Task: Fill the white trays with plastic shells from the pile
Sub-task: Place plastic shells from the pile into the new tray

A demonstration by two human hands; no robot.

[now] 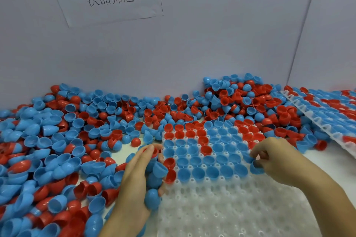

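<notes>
The left hand [137,177] cups a nested stack of blue shells [154,183] beside the white tray [221,208], apparently as a ready supply for quick feeding. The right hand [273,158] pinches one blue shell [256,167] at the tray's right edge, likely about to seat it. The tray's far rows are filled, its near rows bare. The pile [77,140] of red and blue shells crowds the table [331,159] on the left and behind. A second filled tray [327,113] leans at right, with loose shells near it.

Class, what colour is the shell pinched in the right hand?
Blue: the right hand pinches a blue shell at the tray's edge, head view.
</notes>
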